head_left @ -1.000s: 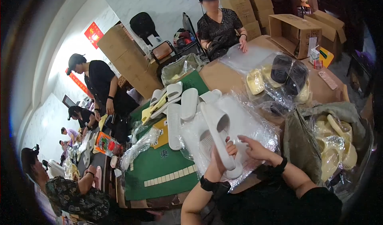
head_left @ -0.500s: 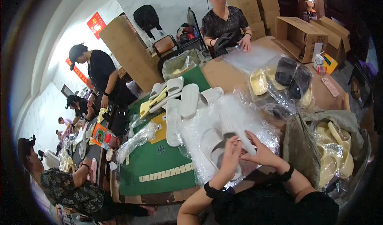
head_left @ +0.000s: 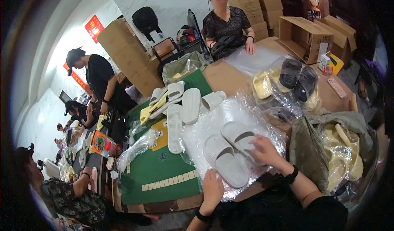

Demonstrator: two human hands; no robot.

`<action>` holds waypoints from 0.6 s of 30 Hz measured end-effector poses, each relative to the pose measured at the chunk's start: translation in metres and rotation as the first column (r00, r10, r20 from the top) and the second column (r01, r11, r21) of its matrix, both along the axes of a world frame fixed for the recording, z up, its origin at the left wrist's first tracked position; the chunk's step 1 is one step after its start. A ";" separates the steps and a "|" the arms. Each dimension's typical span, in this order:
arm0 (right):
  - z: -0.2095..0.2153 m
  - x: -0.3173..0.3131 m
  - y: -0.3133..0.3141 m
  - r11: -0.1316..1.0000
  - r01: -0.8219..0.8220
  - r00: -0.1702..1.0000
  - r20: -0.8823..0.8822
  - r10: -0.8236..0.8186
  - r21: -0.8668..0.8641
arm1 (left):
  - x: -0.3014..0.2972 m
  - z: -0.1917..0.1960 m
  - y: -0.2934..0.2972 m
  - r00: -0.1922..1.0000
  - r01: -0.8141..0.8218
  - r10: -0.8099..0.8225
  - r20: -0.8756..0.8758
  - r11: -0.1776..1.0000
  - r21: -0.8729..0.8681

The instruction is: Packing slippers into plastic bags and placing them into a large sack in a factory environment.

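Note:
A pair of grey slide slippers lies side by side, soles down, on a stack of clear plastic bags [head_left: 197,138] in front of me. My right hand [head_left: 264,151] is closed at the heel end of the right slipper [head_left: 234,133], its fingers partly hiding that end. My left hand [head_left: 212,186] is at the near edge of the bags, beside the left slipper [head_left: 230,167], fingers drawn together on the plastic. More grey slippers [head_left: 191,106] lie loose past the bags, some sole up, with a yellow slipper [head_left: 148,113] among them.
A sack [head_left: 310,157] of bagged yellow slippers stands at my right. Bagged black and yellow slippers [head_left: 289,81], a phone [head_left: 337,87] and an open carton [head_left: 305,40] are farther back. White tiles [head_left: 170,181] line the green mat [head_left: 164,194]. Across the table a co-worker [head_left: 227,26] sits; others work at left.
The right slipper, tilted up between my hands before, now lies flat beside the left one. My left hand has moved down and left to the bags' edge; my right hand stays at the slipper.

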State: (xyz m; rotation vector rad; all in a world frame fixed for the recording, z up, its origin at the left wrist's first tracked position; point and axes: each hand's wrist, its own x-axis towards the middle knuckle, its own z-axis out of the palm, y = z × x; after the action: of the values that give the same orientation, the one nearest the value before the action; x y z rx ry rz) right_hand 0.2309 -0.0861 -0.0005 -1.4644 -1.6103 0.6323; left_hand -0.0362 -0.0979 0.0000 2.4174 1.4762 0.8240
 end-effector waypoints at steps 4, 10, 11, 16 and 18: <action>-0.004 -0.034 0.027 0.944 -0.328 0.926 0.203 0.319 0.012 | -0.006 -0.005 -0.007 0.992 0.079 -0.084 -0.092 0.995 -0.064; 0.015 -0.063 0.060 0.944 -0.206 0.884 0.364 0.292 -0.258 | -0.004 -0.007 -0.013 0.941 0.173 -0.157 -0.300 0.984 0.028; 0.012 -0.057 0.058 0.947 -0.217 0.884 0.364 0.294 -0.238 | -0.002 -0.007 -0.015 0.921 0.191 -0.166 -0.353 0.981 0.036; 0.066 -0.026 0.016 0.759 -0.638 0.768 -0.037 0.639 -0.130 | -0.011 -0.015 -0.014 0.936 0.215 -0.199 -0.292 0.976 0.025; 0.068 -0.011 0.000 0.546 -0.810 0.572 -0.494 0.655 -0.215 | 0.004 0.010 -0.006 0.955 0.272 -0.279 -0.101 0.959 -0.079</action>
State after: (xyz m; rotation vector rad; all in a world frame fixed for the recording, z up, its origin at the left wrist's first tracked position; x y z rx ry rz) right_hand 0.2202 -0.0857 0.0672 -0.7489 -1.8312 1.7485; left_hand -0.0319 -0.1036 0.0101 2.5773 1.1404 0.5802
